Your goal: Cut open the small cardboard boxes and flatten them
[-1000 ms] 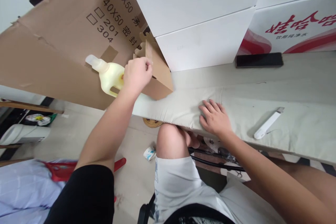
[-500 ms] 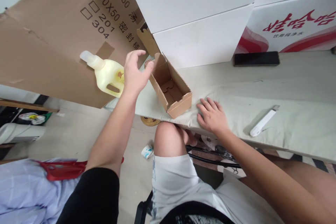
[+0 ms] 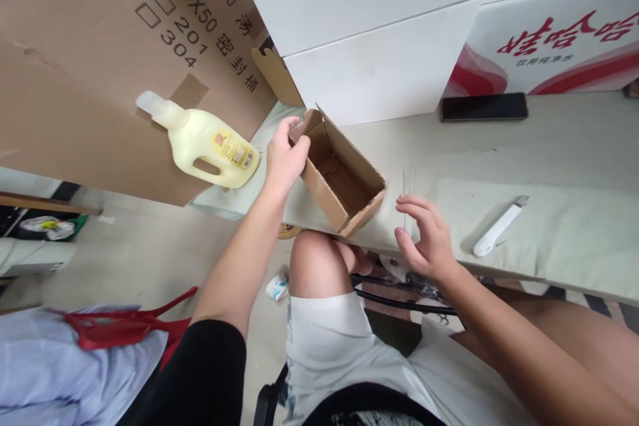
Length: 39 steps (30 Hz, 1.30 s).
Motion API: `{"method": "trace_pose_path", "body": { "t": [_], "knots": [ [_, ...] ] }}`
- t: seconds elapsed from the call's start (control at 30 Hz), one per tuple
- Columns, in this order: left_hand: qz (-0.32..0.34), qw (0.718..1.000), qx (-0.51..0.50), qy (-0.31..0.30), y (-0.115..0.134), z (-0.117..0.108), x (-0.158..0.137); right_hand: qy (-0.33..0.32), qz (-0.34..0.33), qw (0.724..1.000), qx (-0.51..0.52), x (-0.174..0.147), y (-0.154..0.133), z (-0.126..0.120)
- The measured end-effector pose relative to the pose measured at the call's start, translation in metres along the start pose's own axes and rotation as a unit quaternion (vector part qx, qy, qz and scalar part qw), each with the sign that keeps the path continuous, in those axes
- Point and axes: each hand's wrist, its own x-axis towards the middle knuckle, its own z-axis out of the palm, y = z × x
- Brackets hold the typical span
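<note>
The left hand (image 3: pixel 285 158) pinches the end of a small open cardboard box (image 3: pixel 344 170), thumb on the rim and fingers bent around the outside. This grip probably serves to steady the box and keep its open top turned up; whether its base sits flat, I cannot tell. The box is near the front edge of the cloth-covered worktop (image 3: pixel 464 166), between the two hands. The right hand (image 3: pixel 426 233) is apart from it, thumb and fingers spread in a loose curve holding nothing.

Left of the box, a pale yellow bottle (image 3: pixel 210 146) seems to stand upright, out of the way; its label is too small to read. A cardboard flap (image 3: pixel 277 76) is behind. A white cutter (image 3: pixel 500 226) lies right of the right hand, metal end pointing away from the person, and a dark phone (image 3: pixel 484 107) rests at the back.

The large brown carton (image 3: pixel 90 80) reads "40X50 汤", "40X50 密封桶", and "201" and "304" beside unticked squares. Plain white boxes (image 3: pixel 369 80) adjoin a red-and-white carton (image 3: pixel 549 50) reading "娃哈哈" and "饮用纯净水".
</note>
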Motion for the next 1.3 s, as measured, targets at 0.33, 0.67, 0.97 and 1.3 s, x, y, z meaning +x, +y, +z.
{"method": "trace_pose_path", "body": {
  "t": [0.33,0.67,0.97,1.3],
  "knots": [
    [0.004,0.995,-0.093,-0.048,0.035,0.029,-0.046,-0.022,0.033,0.996,-0.075,0.004,-0.031,-0.058],
    [0.031,0.973,-0.166,-0.157,0.033,0.007,-0.100,-0.020,0.125,0.989,-0.071,-0.004,-0.037,-0.074],
    [0.049,0.945,-0.151,-0.285,0.040,-0.007,-0.121,-0.006,0.154,0.987,-0.035,-0.020,-0.015,-0.090],
    [0.123,0.973,-0.090,-0.174,0.023,0.039,-0.112,0.059,0.196,0.979,-0.019,-0.025,-0.011,-0.077]
  ]
}}
